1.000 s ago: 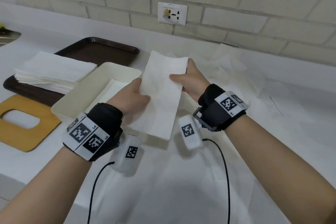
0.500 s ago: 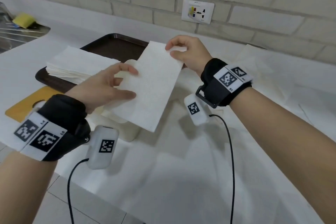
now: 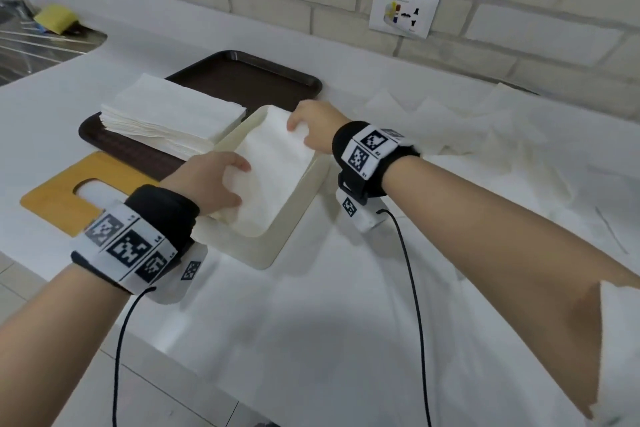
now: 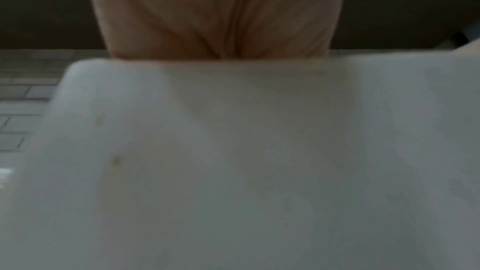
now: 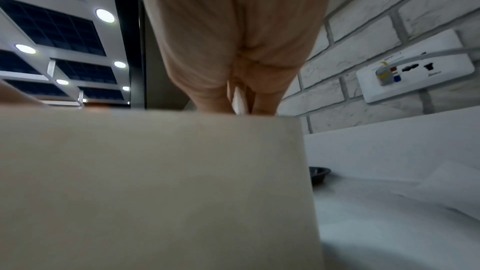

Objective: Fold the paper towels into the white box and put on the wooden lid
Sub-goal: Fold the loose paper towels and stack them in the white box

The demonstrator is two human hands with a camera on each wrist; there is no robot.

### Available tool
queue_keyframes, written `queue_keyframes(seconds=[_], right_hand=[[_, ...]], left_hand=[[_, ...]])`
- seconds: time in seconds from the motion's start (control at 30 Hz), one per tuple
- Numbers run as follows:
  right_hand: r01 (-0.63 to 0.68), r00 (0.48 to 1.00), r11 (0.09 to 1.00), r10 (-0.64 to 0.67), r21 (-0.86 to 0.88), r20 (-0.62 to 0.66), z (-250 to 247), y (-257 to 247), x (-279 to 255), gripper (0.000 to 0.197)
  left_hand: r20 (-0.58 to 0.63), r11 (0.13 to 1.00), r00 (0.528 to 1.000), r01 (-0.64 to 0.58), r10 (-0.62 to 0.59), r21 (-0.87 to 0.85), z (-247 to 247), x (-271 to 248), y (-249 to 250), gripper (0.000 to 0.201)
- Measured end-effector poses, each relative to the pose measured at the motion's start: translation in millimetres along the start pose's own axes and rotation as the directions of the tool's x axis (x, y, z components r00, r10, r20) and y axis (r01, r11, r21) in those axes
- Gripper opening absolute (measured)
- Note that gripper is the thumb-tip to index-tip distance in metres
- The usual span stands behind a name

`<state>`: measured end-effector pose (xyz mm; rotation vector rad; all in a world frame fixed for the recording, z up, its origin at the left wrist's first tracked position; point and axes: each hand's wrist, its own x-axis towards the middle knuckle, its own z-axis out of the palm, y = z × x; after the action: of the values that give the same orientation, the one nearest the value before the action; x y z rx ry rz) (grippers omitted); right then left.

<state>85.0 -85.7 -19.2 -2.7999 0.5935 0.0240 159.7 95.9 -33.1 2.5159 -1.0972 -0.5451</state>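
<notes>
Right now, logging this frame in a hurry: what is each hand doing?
Left hand: grips the near end of the folded paper towel over the white box.
Right hand: pinches the towel's far end.

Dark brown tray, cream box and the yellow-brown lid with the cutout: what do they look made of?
The dark brown tray looks like moulded plastic: textured matte floor, raised rounded rim. The cream box looks like smooth matte plastic, perhaps coated metal, with rounded corners. The yellow-brown lid with the cutout looks like flat light wood or bamboo; no grain resolves.
</notes>
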Motion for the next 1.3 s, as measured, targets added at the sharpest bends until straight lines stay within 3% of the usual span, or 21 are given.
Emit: queue_keyframes(seconds=[0.13,0.27,0.47,0.57,0.67,0.73,0.87,0.97,1.07,1.17,1.3], right_hand=[[-0.056,0.979,0.988,0.083,-0.145,0.184,5.8,-5.9,10.8,0.042],[-0.075,0.963,0.966,0.134,-0.246,0.234,12.0,-9.8,17.9,0.038],[-0.041,0.937,0.946,0.148,-0.321,0.318,32.6,-9.6,33.4,0.034],[-0.052,0.971,0.948,0.120,-0.313,0.205,34.0,-10.7,30.0,0.032],[0.001,0.998,0.980,0.011,-0.201,0.059,23.6,-12.6,25.4,0.032],[0.055,0.997,0.991,-0.061,-0.124,-0.047,10.0,-11.3,16.8,0.029],[-0.030,0.973,0.992,0.057,0.123,-0.225,-17.4,12.8,-19.5,0.025],[-0.147,0.984,0.989,0.149,0.020,-0.097,-13.8,39.8,-44.6,0.027],[-0.159,0.968,0.955,0.201,-0.250,0.151,4.8,58.8,-57.9,0.053],[-0.097,0.927,0.917,0.225,-0.387,0.300,25.8,69.1,-60.7,0.074],[-0.109,0.950,0.920,0.208,-0.378,0.234,39.7,74.2,-59.9,0.054]], left_hand=[[0.124,0.988,0.990,0.045,-0.063,0.147,6.1,6.5,1.6,0.056],[0.202,0.953,0.973,0.049,-0.113,0.298,8.1,8.7,5.9,0.060],[0.219,0.889,0.970,-0.007,-0.106,0.459,8.6,4.9,17.6,0.059],[0.185,0.862,0.980,-0.034,-0.070,0.506,9.2,2.5,19.7,0.045],[0.140,0.807,0.990,-0.092,0.013,0.583,11.3,4.5,16.6,0.041],[0.150,0.831,0.989,-0.101,0.022,0.547,10.5,6.3,13.9,0.042],[0.095,0.960,0.995,-0.052,0.027,0.276,-2.1,-1.8,12.0,0.037],[-0.127,0.992,0.985,-0.106,0.113,0.062,-10.5,-18.4,24.7,0.026],[-0.327,0.970,0.924,-0.231,0.196,-0.072,-9.3,-37.1,45.5,0.018],[-0.335,0.934,0.917,-0.294,0.216,-0.202,2.7,-52.2,68.4,0.011],[-0.292,0.890,0.919,-0.350,0.265,-0.294,27.3,-58.7,89.9,0.010]])
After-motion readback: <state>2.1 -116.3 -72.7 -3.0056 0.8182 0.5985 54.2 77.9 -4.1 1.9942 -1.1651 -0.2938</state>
